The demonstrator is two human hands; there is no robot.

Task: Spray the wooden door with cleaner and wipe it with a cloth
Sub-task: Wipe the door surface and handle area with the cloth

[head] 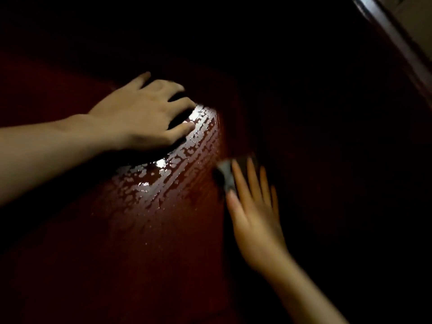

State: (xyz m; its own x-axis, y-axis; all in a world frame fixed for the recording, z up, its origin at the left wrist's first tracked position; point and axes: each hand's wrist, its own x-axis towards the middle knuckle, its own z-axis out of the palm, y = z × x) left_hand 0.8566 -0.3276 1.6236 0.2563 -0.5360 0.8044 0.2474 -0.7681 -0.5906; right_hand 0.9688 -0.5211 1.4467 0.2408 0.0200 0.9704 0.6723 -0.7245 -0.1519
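Note:
The dark red wooden door (140, 242) fills the view in dim light. Wet droplets and streaks of cleaner (187, 160) shine on it near the middle. My left hand (142, 115) lies flat on the door, fingers spread, just left of the wet patch. My right hand (252, 206) is blurred and presses a grey cloth (225, 175) against the door at the right edge of the wet patch. Most of the cloth is hidden under my fingers. No spray bottle is in view.
The door's edge or frame (392, 36) runs diagonally across the top right corner, with a paler wall (418, 17) beyond it. Much of the upper and right part of the door is in deep shadow.

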